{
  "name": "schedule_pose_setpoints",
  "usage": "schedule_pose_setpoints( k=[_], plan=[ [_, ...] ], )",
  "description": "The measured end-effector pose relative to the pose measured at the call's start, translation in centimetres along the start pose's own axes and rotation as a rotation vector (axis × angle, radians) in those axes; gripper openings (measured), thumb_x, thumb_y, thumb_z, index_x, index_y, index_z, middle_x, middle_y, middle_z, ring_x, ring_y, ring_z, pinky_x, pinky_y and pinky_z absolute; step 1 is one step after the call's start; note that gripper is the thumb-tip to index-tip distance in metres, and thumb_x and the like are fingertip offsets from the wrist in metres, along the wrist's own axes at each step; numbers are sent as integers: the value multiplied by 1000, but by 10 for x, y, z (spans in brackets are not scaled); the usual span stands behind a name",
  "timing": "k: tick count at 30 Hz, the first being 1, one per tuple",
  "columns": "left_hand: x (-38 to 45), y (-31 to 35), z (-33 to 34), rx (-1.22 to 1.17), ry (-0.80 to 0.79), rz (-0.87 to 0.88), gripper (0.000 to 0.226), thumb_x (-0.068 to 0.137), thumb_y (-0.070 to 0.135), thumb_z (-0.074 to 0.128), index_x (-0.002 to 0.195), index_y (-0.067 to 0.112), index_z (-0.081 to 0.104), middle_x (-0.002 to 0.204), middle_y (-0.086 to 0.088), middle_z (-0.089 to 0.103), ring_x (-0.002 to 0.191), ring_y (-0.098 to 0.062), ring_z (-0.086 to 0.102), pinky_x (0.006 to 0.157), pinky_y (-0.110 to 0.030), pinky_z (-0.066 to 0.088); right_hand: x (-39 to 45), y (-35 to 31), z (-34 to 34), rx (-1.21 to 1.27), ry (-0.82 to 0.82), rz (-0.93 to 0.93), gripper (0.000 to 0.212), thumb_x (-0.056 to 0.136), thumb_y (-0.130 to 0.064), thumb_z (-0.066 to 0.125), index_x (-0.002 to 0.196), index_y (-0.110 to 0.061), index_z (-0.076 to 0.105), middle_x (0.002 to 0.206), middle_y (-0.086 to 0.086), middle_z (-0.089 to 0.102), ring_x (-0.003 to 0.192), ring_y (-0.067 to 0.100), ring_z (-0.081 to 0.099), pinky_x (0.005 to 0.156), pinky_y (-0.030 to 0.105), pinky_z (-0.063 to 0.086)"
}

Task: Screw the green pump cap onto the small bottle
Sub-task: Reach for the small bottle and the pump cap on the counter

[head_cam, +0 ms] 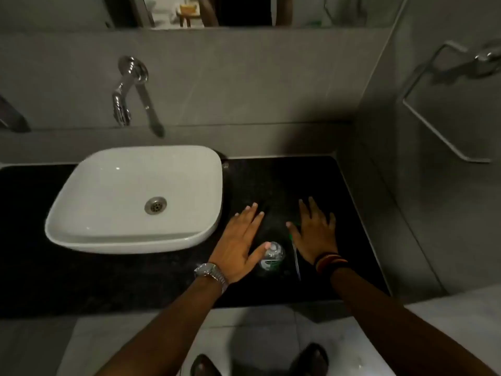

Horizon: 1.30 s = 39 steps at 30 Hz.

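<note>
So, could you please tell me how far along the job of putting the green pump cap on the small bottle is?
Barely started. Done: nothing, as the small bottle stands on the black counter with its neck open. In hand: nothing gripped; the left hand lies flat with its thumb at the bottle, and the right hand lies flat over the green pump cap, its dip tube poking out. Left: lift the cap, insert it, screw it on.

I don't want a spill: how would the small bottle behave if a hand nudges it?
The small bottle stands upright and uncapped on the glossy counter, so it would probably slide or tip and might spill. It looks like clear plastic, so probably light. The left hand has its thumb right beside it.
</note>
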State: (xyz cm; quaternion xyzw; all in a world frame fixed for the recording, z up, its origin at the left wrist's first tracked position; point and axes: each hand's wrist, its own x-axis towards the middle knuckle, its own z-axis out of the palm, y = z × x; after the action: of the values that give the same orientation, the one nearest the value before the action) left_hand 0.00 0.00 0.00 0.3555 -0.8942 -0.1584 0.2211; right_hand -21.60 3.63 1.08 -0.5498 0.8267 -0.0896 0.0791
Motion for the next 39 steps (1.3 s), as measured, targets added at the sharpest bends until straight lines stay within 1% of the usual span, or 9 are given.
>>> schedule_pose_setpoints(
  k=[3, 5, 11, 18, 23, 27, 31, 36, 39],
  plan=[
    [-11, -1, 16, -28, -76, -47, 74, 97, 53, 52, 156, 18, 26, 166, -4, 18, 154, -16, 11, 125, -44, 17, 5, 12, 18, -29, -111, 79, 48, 90, -49, 49, 119, -15, 67, 141, 16, 51, 124, 37, 53, 108, 49, 40],
    [-17, -2, 26, -42, -116, -82, 76, 92, 57, 57, 153, 18, 34, 162, -4, 30, 153, -16, 18, 123, -44, 22, 8, 17, 26, -39, -158, 159, 46, 87, -52, 53, 101, -13, 73, 126, 18, 58, 113, 39, 58, 98, 45, 47],
    [-15, 0, 33, -154, -125, -188, 76, 79, 64, 67, 141, 23, 53, 148, 3, 52, 146, -14, 32, 120, -34, 26, 38, 8, 43, 73, -226, 352, 58, 70, -57, 75, 106, -12, 74, 123, 17, 65, 113, 39, 63, 90, 46, 57],
    [-9, 7, 31, -249, -136, -233, 59, 75, 49, 80, 125, 21, 67, 133, -1, 65, 138, -18, 44, 113, -21, 24, 44, 10, 48, 86, -291, 408, 56, 64, -51, 83, 105, -13, 74, 118, 14, 68, 107, 36, 66, 86, 45, 59],
    [-9, 8, 30, -285, -156, -281, 62, 74, 55, 76, 127, 25, 66, 139, -2, 60, 141, -22, 40, 117, -34, 28, 37, 11, 51, 113, -321, 388, 52, 66, -48, 80, 104, -14, 75, 116, 13, 70, 105, 34, 68, 86, 44, 60],
    [-8, 6, 30, -299, -162, -304, 62, 72, 54, 77, 125, 26, 68, 140, -3, 59, 142, -24, 39, 118, -39, 29, 31, 10, 29, 405, -210, 353, 58, 53, -59, 69, 81, -8, 77, 93, 17, 75, 84, 32, 71, 78, 40, 60],
    [-8, 8, 29, -299, -150, -322, 61, 72, 51, 81, 126, 24, 68, 140, -3, 59, 142, -23, 38, 119, -40, 29, -1, 1, -40, 880, 57, 232, 21, 80, -26, 76, 75, -5, 76, 73, 18, 72, 64, 18, 63, 61, 30, 50],
    [-13, 9, 30, -317, -127, -306, 61, 73, 50, 82, 125, 22, 68, 138, -5, 60, 140, -24, 40, 118, -37, 30, -43, -7, -64, 1280, 142, 137, 26, 82, -27, 76, 103, -13, 72, 106, 12, 70, 101, 21, 69, 89, 36, 55],
    [-12, 11, 27, -301, -123, -293, 59, 73, 50, 82, 124, 24, 69, 137, -7, 60, 138, -25, 42, 115, -34, 29, -50, -16, -51, 1327, 168, 109, 16, 81, -25, 77, 97, -27, 73, 117, 10, 69, 108, 22, 68, 94, 40, 54]
  ],
)
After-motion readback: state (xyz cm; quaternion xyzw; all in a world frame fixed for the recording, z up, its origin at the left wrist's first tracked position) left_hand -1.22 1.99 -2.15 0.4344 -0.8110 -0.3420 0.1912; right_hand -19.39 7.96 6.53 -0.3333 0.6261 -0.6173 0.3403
